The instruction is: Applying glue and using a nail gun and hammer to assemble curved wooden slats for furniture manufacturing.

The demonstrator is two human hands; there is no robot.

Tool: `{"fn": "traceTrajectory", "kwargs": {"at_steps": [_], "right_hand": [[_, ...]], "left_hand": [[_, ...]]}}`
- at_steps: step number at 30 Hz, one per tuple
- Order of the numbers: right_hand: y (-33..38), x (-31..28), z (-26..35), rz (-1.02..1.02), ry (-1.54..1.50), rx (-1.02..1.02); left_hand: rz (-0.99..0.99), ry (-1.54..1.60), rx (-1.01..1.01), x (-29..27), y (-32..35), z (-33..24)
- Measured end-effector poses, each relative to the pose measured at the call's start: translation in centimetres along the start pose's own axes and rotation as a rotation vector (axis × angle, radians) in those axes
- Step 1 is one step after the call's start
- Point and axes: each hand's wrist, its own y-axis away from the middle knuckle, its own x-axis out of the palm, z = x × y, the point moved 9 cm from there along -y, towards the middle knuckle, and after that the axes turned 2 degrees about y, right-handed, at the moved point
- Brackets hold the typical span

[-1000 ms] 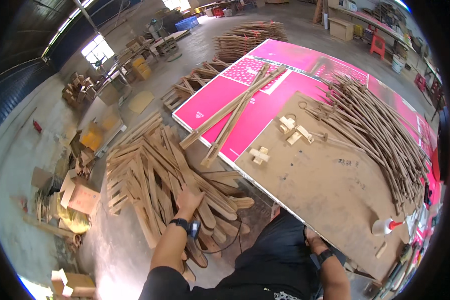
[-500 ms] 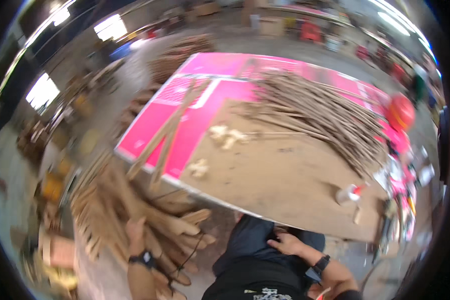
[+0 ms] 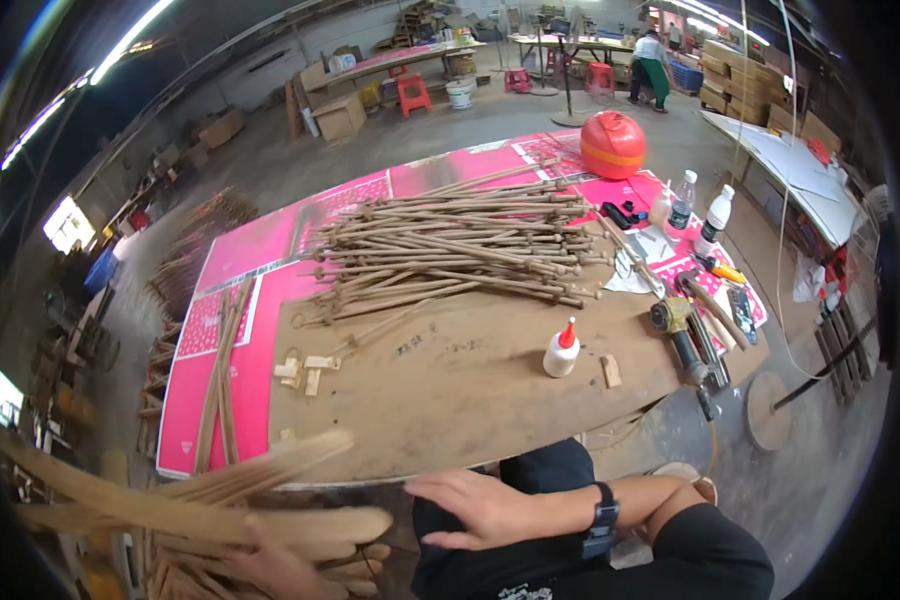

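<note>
At the lower left, my left hand [image 3: 278, 562], blurred by motion, is closed around a curved wooden slat [image 3: 135, 503]. The slat slants over a pile of similar flat wooden pieces [image 3: 330, 528] below the table's front edge. My right hand [image 3: 475, 508] is held over my lap near that edge, thumb and fingers apart, with nothing in it. On the table's brown board [image 3: 450, 400] lie small light wood blocks [image 3: 315, 374] and a single block [image 3: 611, 371]. A white glue bottle [image 3: 561, 354] with a red tip stands between them.
Thin wooden rods [image 3: 460, 245] form a heap across the pink-covered table [image 3: 195, 400]. Two long slats [image 3: 222, 375] lie at its left. A red ball-shaped object [image 3: 612, 146], drink bottles [image 3: 681, 205] and a power tool [image 3: 682, 340] occupy the right side. Another person [image 3: 650, 70] stands far back.
My view has swung to the right. My left hand has a curved slat raised over the pile. My right hand has come off my lap toward the left, fingers spread.
</note>
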Motion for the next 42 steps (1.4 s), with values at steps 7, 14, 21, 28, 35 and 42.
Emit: {"fn": "traceTrajectory", "kwargs": {"at_steps": [7,14,21,28,35,42], "right_hand": [[0.4,-4.4,-0.9,-0.018,0.358,0.272],[5.6,-15.6,-3.0,-0.194,0.497,0.278],[5.8,-16.9,-4.4,-0.106,0.573,0.320],[14.3,-18.6,-1.5,-0.784,0.969,-0.112],[13.5,-15.5,-21.3,-0.792,0.506,0.675],[11.3,-11.0,-19.7,-0.356,0.200,0.490]], "left_hand": [[0.581,1.011,-0.216,11.7,9.7,-10.3],[0.707,0.148,1.045,6.8,3.7,-16.5],[0.817,-0.230,1.016,15.0,-1.9,-14.8],[0.834,-0.019,0.705,18.9,-4.9,-11.7],[0.879,0.046,0.510,23.8,-3.4,-8.7],[1.087,0.095,0.600,28.8,4.7,-8.7]]}}
